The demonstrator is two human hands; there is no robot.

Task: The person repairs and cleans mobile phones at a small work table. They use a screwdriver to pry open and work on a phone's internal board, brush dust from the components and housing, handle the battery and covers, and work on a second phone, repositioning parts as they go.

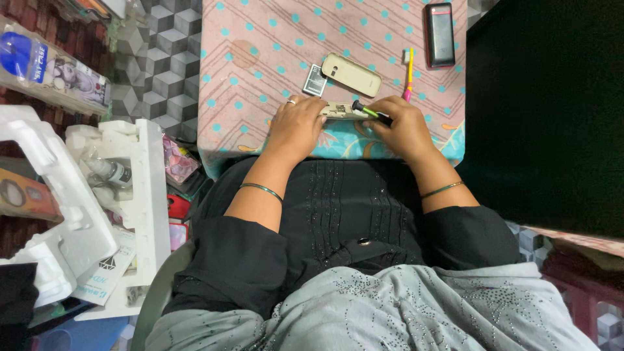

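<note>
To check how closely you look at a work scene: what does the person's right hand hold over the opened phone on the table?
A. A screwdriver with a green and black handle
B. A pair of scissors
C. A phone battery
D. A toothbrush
A. The right hand grips a green and black screwdriver with its tip at the opened phone, which the left hand steadies; the toothbrush and battery lie untouched on the table.

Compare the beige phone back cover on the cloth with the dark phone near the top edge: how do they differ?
The beige back cover is pale and lies at a slant; the dark phone is black with a reddish rim and lies nearly straight along the cloth's edge. The cover is a loose part beside a battery; the dark phone looks whole. The cover lies closer to the hands. Both rest untouched on the dotted pink cloth.
</note>
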